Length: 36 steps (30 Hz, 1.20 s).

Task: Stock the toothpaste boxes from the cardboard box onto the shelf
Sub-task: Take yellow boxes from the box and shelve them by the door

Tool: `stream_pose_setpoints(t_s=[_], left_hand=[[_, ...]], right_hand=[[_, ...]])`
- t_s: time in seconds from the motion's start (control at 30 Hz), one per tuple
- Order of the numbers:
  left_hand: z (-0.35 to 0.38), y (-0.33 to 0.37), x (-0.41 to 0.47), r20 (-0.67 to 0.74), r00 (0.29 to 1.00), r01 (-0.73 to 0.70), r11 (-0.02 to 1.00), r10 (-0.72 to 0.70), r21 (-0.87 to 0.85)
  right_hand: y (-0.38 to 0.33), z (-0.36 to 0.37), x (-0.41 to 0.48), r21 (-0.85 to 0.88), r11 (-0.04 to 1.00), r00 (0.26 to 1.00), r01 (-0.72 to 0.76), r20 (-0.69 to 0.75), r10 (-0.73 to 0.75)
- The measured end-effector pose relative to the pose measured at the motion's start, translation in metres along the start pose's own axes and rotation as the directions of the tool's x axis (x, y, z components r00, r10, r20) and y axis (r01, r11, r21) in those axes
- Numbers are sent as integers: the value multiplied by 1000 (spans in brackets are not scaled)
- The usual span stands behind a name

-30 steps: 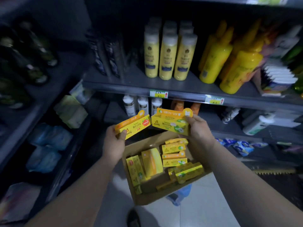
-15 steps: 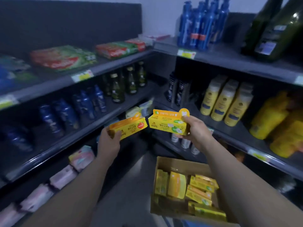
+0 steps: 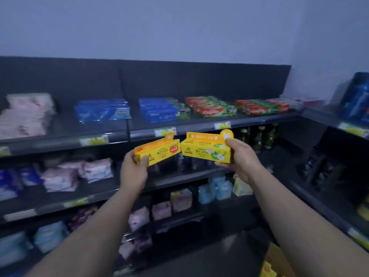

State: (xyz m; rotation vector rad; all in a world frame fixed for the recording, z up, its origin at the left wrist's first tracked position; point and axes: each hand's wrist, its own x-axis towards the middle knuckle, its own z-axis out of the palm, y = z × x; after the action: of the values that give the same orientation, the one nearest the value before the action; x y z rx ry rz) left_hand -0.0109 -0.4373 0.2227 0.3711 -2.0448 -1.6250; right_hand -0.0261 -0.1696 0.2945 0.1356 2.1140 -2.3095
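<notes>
The carrying step is in hand: two yellow toothpaste boxes are held just before the front edge of the top shelf (image 3: 193, 128), neither yet set down. The strawberry box (image 3: 159, 151) is gripped at its left end by the left hand (image 3: 133, 170), and the apple box (image 3: 205, 150) is clamped at its right end by the right hand (image 3: 239, 159). Both long axes run left to right, the strawberry box tilted up rightward, hang tabs uppermost. A bare stretch near the Colgate cartons (image 3: 211, 108) is probably needed next; the cardboard box (image 3: 279, 256) is left low at the right.
</notes>
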Motion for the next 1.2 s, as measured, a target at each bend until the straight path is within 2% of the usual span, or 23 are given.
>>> stream_pose_setpoints(t_s=[0.2, 0.4, 0.6, 0.73, 0.93, 1.2], left_hand=[[-155, -3, 52, -195, 981, -19, 1000, 21, 10], [-303, 2, 83, -362, 928, -62, 995, 87, 81], [-416, -8, 97, -499, 864, -29, 995, 74, 98], [-468, -21, 106, -569, 820, 3, 994, 62, 112], [-518, -45, 136, -648, 760, 30, 995, 42, 100], [-566, -74, 220, -704, 709, 59, 993, 27, 98]], right_hand=[[-25, 156, -4, 75, 997, 978, 32, 204, -47], [-39, 305, -21, 119, 992, 938, 50, 335, -88], [-33, 421, -38, 197, 977, 870, -79, 491, -29], [-26, 485, -43, 161, 980, 825, -113, 566, 2], [-17, 566, -29, 54, 998, 795, -39, 607, -2], [-12, 672, 29, -35, 999, 798, 23, 602, 3]])
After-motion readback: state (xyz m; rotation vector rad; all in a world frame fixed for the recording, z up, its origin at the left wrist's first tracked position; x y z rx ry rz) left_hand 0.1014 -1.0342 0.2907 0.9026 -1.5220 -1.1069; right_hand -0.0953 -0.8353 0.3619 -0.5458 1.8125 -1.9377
